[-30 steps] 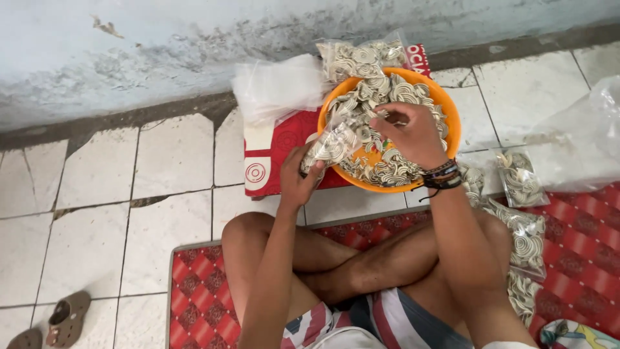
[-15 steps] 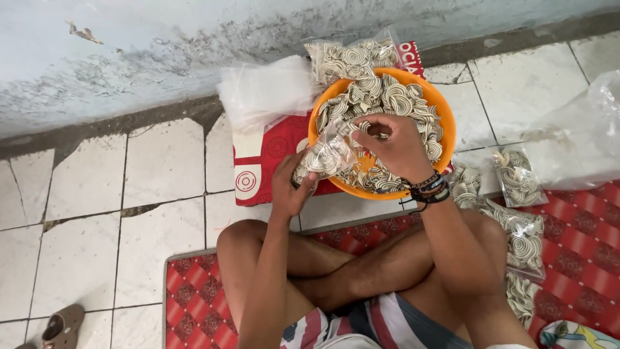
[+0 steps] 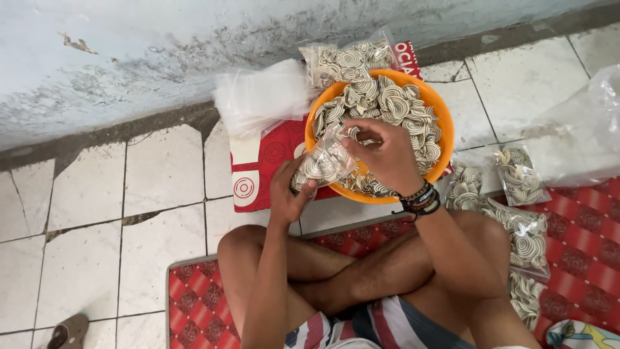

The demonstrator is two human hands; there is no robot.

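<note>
- I am viewing the scene from the head camera, looking down over crossed legs on a red patterned floor mat (image 3: 581, 258) laid on white floor tiles (image 3: 84, 213).
- The left hand (image 3: 287, 194) is gripping the small clear plastic bag of pale spiral snack pieces (image 3: 321, 163) from below, fingers closed round its lower end, holding it tilted against the rim of the round orange plastic bowl (image 3: 443, 139).
- The right hand (image 3: 381, 152), with dark bead bracelets (image 3: 420, 199) at the wrist, is hovering over the bag's mouth with fingers bunched; I cannot tell whether it is pinching spiral pieces or the bag's edge.
- The bowl is sitting on the tiles in front of the knees, heaped with the same loose spiral pieces (image 3: 394, 103).
- I am judging the bag as light, soft and slippery: the film is yielding under the fingers, and the contents look brittle, so a firm squeeze would likely crush them.
- The safest hold, in my judgement, is cupping under the filled base while pinching the empty film at the mouth.
- A filled bag (image 3: 349, 61) is lying behind the bowl, a stack of empty clear bags (image 3: 258, 97) left of it on a red printed sack (image 3: 265, 161).
- More filled bags (image 3: 520, 174) are lying to the right, beside a large clear plastic sheet (image 3: 581, 129).
- A brown sandal (image 3: 68, 331) is resting at lower left.
</note>
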